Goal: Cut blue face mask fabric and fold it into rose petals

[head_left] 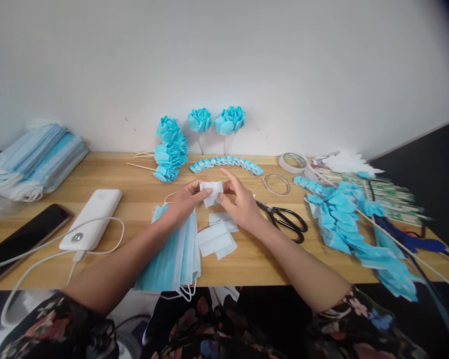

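Observation:
Between my two hands is a small white piece of mask fabric [211, 193], held up above the table. My left hand [189, 199] pinches its left side, the thumb lying across the front. On the right edge, my right hand [241, 202] grips with thumb and fingers while its index finger points up. Just below lie several cut white fabric pieces [217, 238]. A fan of blue face masks [172, 249] rests under my left forearm. Black-handled scissors [286, 222] lie to the right of my right hand. Behind my hands curves a strip of folded blue petals [226, 162].
Blue fabric flowers on sticks [170, 149] lie at the back, and two more flowers [230, 119] lean on the wall. Left are a mask stack [41, 154], a white power bank [93, 219] with cable, and a phone [26, 239]. Right are tape rolls [292, 162] and blue petal strips [333, 219].

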`<state>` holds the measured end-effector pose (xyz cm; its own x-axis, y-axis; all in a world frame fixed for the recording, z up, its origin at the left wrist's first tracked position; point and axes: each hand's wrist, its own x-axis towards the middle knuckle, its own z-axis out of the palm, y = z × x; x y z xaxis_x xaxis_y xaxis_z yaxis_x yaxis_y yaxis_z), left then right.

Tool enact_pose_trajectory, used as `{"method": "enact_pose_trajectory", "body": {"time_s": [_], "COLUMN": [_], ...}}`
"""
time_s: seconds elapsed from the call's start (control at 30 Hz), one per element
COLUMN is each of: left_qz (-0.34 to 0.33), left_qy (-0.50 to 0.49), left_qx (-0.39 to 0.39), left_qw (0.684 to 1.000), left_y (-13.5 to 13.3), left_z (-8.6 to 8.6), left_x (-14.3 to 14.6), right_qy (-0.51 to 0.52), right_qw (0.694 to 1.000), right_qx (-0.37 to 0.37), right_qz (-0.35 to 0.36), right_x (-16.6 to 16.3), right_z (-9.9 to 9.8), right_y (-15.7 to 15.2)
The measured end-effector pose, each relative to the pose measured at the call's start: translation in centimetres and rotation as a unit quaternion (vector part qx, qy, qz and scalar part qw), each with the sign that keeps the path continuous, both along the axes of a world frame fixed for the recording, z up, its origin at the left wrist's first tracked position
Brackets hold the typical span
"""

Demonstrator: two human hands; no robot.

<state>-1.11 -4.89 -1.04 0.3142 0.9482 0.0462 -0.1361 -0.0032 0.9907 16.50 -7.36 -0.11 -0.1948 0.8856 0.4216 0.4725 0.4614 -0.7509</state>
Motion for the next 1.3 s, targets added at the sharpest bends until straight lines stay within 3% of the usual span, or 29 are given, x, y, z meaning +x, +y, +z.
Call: {"method": "enact_pose_trajectory", "body": {"time_s": [0.2, 0.4, 0.6, 0.7, 0.83, 1.0, 1.3], "left_qz": [-0.047, -0.056, 0.034, 0.052, 0.055, 0.035, -0.004], "left_qy": [0.055, 0.123, -0.012, -0.066, -0.101, -0.115, -0.097], "left_qx": [0.014, 0.037, -0.075, -0.105, -0.1, -0.102, -0.102], "left_qw": [0.997, 0.99, 0.996, 0.991, 0.988, 0.988, 0.99], "left_y": [0.3, 0.3, 0.9, 1.2, 1.2, 0.8, 0.6], "left_z": [0.6, 1.0, 0.9, 0.7, 0.6, 0.6, 0.5], "left_x": [-0.3, -0.6, -0.8, -0.9, -0.9, -0.5, -0.3], "right_qy": [0.027, -0.038, 0.033, 0.041, -0.02, -0.071, -0.053], "right_qw": [0.998, 0.996, 0.998, 0.997, 0.995, 0.99, 0.995], "right_qx": [0.041, 0.078, 0.058, 0.061, 0.081, 0.12, 0.079], "right_qz": [-0.033, 0.019, -0.014, 0.002, 0.047, 0.029, 0.029], "right_x": [1.1, 1.2, 1.7, 2.0, 1.8, 1.6, 1.8], "right_z": [0.5, 0.0, 0.0, 0.4, 0.5, -0.3, -0.8], "right_y": [0.5, 0.5, 0.5, 0.6, 0.8, 1.3, 1.6]}}
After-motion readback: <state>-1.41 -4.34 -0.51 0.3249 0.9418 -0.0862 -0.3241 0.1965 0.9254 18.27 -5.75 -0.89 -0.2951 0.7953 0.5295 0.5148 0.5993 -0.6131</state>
